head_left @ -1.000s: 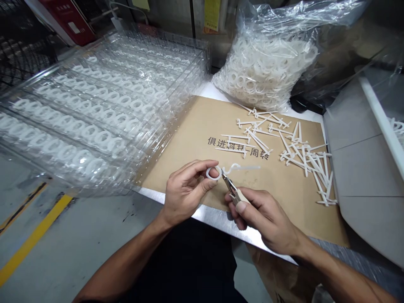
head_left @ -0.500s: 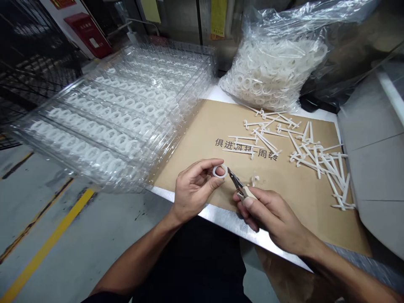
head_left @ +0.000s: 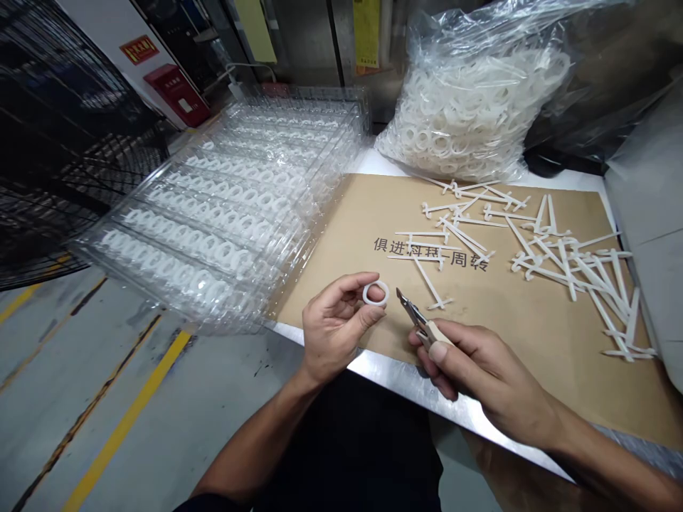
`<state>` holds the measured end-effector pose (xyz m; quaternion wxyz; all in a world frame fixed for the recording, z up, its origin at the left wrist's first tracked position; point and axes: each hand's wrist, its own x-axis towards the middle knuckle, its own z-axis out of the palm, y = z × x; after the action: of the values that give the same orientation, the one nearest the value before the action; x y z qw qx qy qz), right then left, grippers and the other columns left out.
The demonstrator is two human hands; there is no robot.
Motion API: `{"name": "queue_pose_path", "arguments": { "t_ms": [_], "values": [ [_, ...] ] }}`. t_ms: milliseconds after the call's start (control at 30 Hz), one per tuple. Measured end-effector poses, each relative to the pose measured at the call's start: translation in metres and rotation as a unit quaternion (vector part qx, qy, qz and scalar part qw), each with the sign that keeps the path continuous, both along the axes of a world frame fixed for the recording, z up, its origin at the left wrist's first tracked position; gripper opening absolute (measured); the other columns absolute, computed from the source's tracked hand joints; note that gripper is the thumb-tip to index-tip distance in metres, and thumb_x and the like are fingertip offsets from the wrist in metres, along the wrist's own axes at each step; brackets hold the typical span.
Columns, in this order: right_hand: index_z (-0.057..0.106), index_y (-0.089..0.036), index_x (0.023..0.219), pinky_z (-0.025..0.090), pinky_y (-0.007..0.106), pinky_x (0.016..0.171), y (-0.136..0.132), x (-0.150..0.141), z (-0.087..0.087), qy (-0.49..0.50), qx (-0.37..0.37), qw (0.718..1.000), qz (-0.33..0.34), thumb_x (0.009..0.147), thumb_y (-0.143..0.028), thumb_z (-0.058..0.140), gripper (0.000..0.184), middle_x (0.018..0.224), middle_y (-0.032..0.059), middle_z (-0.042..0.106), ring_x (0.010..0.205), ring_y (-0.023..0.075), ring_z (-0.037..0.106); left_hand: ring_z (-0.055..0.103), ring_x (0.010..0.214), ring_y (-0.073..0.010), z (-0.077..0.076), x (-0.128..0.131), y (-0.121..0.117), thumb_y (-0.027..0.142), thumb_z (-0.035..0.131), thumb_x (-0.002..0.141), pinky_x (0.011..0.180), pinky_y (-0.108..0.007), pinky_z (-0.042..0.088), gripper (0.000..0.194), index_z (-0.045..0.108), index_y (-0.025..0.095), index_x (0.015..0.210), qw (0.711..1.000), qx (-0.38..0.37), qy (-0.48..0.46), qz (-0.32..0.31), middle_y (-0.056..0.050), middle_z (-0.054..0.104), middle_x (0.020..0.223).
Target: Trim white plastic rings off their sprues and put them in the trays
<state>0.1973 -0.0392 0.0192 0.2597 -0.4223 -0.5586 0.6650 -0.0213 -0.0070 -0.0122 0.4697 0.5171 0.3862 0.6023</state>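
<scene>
My left hand (head_left: 336, 327) pinches a white plastic ring (head_left: 376, 293); my right hand (head_left: 480, 370) grips small snips (head_left: 408, 309) above a cardboard sheet (head_left: 341, 213) printed "周转".

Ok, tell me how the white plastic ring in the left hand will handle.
The white plastic ring looks light, since the left hand pinches it with just fingertips. Its thick band seems fairly stiff, probably keeping its round shape. Set on edge it would likely roll.

A grey concrete floor (head_left: 224, 398) is marked with yellow lines (head_left: 128, 419); a red box (head_left: 177, 94) is mounted on a white wall (head_left: 128, 82) beside a black fan guard (head_left: 48, 156).
</scene>
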Motion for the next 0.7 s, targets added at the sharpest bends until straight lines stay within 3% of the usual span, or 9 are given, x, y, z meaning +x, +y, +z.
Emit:
{"name": "queue_pose_path", "arguments": {
  "t_ms": [367, 700],
  "values": [
    [0.064, -0.019, 0.106, 0.043, 0.03, 0.061, -0.0004, 0.0013, -0.0026, -0.002, 0.001, 1.0, 0.005, 0.107, -0.053, 0.048, 0.038, 0.073, -0.0006, 0.055, 0.062, 0.015, 0.052, 0.075, 0.086, -0.0169, 0.0007, -0.0006, -0.0002, 0.022, 0.086, 0.083, 0.08, -0.026, 0.064, 0.036, 0.077, 0.017, 0.117, 1.0, -0.016, 0.021, 0.003, -0.008, 0.077, 0.092],
    [0.064, -0.019, 0.105, 0.042, 0.029, 0.061, -0.0003, 0.0012, -0.0013, -0.003, -0.002, 1.0, 0.009, 0.107, -0.054, 0.048, 0.039, 0.074, -0.0011, 0.054, 0.063, 0.0144, 0.051, 0.074, 0.089, -0.0146, -0.0028, -0.0004, -0.0008, 0.018, 0.084, 0.084, 0.081, -0.023, 0.064, 0.039, 0.076, 0.02, 0.122, 1.0, -0.006, 0.019, 0.005, -0.007, 0.076, 0.097]
  ]
}}
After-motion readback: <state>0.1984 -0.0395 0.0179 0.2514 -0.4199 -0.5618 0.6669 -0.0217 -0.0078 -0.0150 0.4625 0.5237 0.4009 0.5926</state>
